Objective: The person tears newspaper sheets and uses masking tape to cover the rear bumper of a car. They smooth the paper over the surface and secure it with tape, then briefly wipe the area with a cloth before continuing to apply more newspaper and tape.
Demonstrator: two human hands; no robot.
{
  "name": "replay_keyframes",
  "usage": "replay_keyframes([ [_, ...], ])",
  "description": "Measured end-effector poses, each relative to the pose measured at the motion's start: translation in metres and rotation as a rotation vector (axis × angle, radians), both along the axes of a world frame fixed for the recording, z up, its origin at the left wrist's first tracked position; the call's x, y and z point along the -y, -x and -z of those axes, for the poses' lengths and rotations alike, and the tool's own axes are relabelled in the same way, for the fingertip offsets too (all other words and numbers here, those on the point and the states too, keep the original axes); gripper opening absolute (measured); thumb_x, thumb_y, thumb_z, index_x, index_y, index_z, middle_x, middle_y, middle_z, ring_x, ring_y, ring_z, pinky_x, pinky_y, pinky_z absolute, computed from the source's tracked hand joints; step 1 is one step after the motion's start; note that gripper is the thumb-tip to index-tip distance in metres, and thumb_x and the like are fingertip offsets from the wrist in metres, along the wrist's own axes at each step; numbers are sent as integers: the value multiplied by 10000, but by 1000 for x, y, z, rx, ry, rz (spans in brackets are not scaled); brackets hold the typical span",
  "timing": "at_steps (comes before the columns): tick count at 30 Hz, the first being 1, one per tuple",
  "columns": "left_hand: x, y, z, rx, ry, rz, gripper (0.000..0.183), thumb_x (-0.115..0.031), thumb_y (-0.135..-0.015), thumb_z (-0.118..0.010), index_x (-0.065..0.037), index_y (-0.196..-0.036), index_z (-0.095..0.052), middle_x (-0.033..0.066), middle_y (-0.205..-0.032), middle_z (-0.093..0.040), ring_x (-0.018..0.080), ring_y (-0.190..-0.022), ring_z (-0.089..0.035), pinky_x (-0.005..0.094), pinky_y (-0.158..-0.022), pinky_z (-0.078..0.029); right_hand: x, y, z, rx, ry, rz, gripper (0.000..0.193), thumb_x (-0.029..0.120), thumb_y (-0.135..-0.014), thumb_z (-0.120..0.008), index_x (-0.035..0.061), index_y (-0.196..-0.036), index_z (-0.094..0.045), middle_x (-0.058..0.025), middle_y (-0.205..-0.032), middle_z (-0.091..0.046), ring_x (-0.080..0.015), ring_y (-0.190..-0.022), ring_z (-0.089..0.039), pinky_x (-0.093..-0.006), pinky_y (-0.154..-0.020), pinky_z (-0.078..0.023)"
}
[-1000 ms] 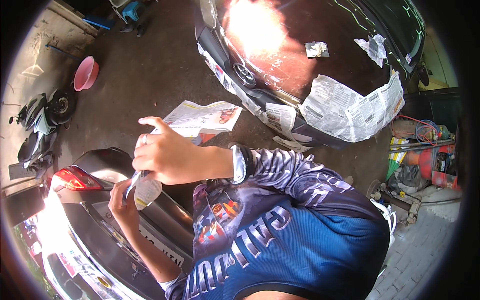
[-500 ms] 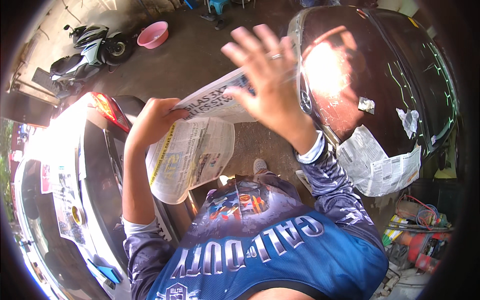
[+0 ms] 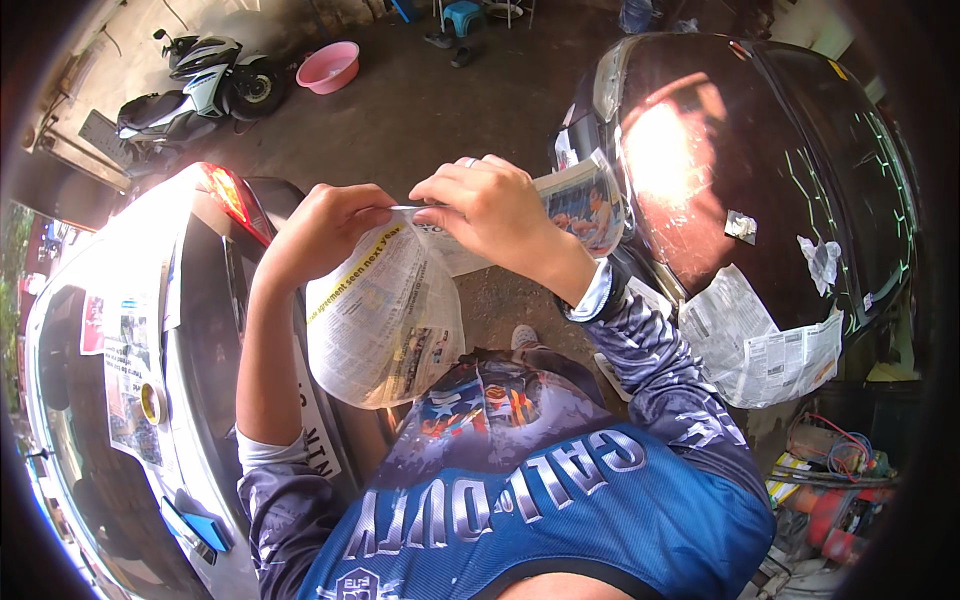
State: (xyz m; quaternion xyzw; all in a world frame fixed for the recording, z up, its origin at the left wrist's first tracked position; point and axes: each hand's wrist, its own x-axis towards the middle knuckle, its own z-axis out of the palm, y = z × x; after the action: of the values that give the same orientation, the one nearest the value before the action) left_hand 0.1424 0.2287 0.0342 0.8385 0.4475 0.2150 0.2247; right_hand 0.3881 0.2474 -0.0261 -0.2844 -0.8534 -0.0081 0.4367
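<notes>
A large newspaper sheet hangs between my two hands in front of my chest. My left hand pinches its top edge with thumb and fingers. Close beside it, my right hand grips the same edge, thumb toward the left thumb. One part of the sheet droops toward me, its lower end curving near my shirt. Another part, with a colour photo, sticks out to the right beyond my right hand, close to the dark car's corner.
On the left stands a car with newspaper on it, a tape roll and a blue item. At right, a dark reddish car carries newspaper pieces. A motorbike, pink basin and blue stool stand farther off.
My right hand was raised with fingers spread; it has come down and left and now grips the paper's edge beside my left hand. The left hand keeps its pinch.
</notes>
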Motion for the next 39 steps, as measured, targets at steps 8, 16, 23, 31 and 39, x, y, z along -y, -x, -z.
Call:
replay_keyframes([
  [8,-17,8,1,-126,-116,38,121,-53,-946,-675,17,-1036,-715,216,-850,-702,374,-763,-677,412,-733,-530,-6,40,14,-89,-117,78,67,182,-822,-717,163,-883,-698,-11,-827,-680,-228,-766,-716,-371,-673,-567],
  [16,-3,67,25,-5,86,-227,132,-99,-1052,-624,18,-1099,-659,135,-919,-731,231,-775,-675,369,-750,-530,-7,117,51,-330,-16,121,102,175,-844,-749,104,-855,-677,-32,-795,-668,-236,-720,-713,-374,-623,-555],
  [23,9,62,45,-240,-72,-212,68,-60,-1017,-618,7,-1006,-628,231,-814,-652,410,-733,-649,471,-678,-500,-9,104,58,-340,146,28,236,286,-920,-756,67,-863,-690,-75,-785,-700,-289,-686,-725,-400,-579,-553],
  [31,-2,80,40,-297,98,-78,76,45,-946,-597,22,-1017,-614,226,-843,-626,403,-749,-604,467,-693,-467,-13,94,67,-240,197,-216,294,356,-873,-791,82,-818,-701,-64,-800,-724,-308,-720,-717,-443,-640,-548],
  [39,-3,66,28,-259,115,-92,90,34,-956,-605,36,-1044,-620,228,-883,-646,400,-783,-635,448,-738,-494,-5,70,61,-240,327,-161,349,400,-832,-828,70,-885,-729,-69,-836,-752,-310,-742,-739,-432,-661,-567],
])
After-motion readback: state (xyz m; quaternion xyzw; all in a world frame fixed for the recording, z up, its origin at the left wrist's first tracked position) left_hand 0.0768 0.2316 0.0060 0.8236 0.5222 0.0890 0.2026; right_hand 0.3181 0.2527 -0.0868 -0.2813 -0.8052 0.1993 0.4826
